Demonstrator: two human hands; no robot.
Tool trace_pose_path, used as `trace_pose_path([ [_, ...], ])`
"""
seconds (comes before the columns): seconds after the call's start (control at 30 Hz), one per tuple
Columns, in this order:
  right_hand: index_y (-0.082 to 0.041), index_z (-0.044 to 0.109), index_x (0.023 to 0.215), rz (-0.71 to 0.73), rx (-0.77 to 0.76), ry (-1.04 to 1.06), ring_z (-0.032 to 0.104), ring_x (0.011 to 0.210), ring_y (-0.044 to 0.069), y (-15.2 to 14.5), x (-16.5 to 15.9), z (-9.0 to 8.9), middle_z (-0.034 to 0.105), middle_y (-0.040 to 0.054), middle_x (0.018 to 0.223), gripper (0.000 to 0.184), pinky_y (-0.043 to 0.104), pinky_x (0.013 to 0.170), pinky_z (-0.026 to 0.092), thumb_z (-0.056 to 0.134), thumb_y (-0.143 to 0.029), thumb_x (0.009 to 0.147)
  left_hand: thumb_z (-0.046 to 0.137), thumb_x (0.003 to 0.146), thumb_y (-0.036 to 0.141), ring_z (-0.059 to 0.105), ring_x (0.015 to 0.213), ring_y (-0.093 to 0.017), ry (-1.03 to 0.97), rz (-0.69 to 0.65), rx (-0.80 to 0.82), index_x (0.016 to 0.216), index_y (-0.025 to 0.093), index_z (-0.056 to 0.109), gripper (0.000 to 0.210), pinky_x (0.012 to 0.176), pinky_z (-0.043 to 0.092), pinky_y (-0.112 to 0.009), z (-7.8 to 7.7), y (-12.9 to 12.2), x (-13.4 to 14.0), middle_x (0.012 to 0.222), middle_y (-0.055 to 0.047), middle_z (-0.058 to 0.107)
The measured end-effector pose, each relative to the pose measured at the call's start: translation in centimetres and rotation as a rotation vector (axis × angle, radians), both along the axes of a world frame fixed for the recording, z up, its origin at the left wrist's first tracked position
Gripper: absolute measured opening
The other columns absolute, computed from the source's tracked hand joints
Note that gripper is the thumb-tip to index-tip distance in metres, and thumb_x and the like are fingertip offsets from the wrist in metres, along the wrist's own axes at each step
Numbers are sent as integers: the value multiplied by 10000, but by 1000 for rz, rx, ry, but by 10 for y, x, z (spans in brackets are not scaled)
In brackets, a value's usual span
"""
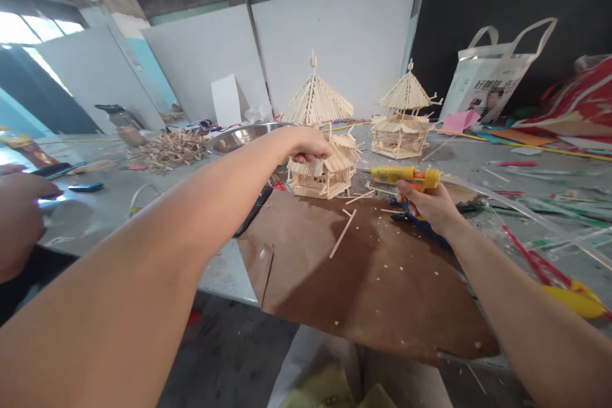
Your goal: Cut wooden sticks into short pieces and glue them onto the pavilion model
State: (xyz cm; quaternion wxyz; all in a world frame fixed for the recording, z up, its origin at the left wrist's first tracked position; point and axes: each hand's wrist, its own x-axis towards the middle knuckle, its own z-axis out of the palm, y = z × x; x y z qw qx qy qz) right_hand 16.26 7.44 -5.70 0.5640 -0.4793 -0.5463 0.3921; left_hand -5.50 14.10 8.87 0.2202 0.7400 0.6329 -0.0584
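Note:
My left hand (310,144) reaches across to the nearer wooden-stick pavilion model (316,102), its fingers curled in front of the lower roof. What those fingers hold, if anything, is hidden. My right hand (433,204) grips the handle of a yellow hot glue gun (394,174), whose nozzle points left toward the model's base. Behind the gun stands a second, smaller stick pavilion (401,134). Loose thin sticks (343,234) lie on the brown paper sheet (382,287) below my hands, among small pale scraps.
A metal bowl (234,139) and a heap of short sticks (169,152) are to the left. Another person's hand (21,217) is at the far left. Clear glue sticks (540,210) and a white tote bag (492,73) occupy the right side.

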Motion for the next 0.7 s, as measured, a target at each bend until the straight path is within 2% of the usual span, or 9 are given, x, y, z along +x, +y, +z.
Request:
trace_pose_path([
  [0.13,-154,519,617,2,8,1,348,281,31,0,0,0,511,-31,471,392,178,270,250,634,-525,560,484,625,272,216,384,-61,-27,-6,-1,534,199,333,190,401,165,-246,1,1,0,413,56,226],
  [0.27,-149,515,608,-2,8,-4,343,277,31,-1,0,3,505,-31,465,402,179,266,243,644,-525,547,474,649,323,217,385,-63,-81,-13,34,573,190,418,164,404,183,-242,11,-3,-4,423,50,236],
  [0.37,-148,511,600,-7,11,-12,340,277,31,-3,-1,4,501,-30,462,410,181,267,246,635,-536,550,451,668,322,241,376,-68,-121,-28,136,569,182,455,172,413,210,-238,19,-14,-13,415,46,234],
  [0.43,-149,509,605,-9,13,-16,342,281,31,-3,-1,5,504,-31,468,411,181,271,251,626,-541,558,434,674,306,263,364,-70,-88,-14,220,535,177,452,191,419,233,-237,17,-26,-23,397,43,239],
  [0.53,-153,510,620,-14,-3,-18,344,283,32,-4,-3,4,508,-34,473,414,181,271,254,625,-545,553,433,655,276,323,358,-71,-26,-58,297,469,167,430,215,441,293,-231,-3,-44,-37,376,33,305],
  [0.6,-154,512,629,-22,-17,-20,340,281,33,-4,-4,5,508,-37,471,420,183,269,256,628,-549,543,415,650,251,409,406,-85,-28,-59,350,487,160,466,194,475,335,-225,-27,-52,-43,425,11,429],
  [0.7,-152,512,611,-33,-25,-34,332,278,32,-5,-6,6,499,-40,456,427,183,269,254,622,-559,540,385,683,272,525,576,-133,-8,41,536,613,164,574,229,561,381,-236,-67,-57,-45,597,-25,583],
])
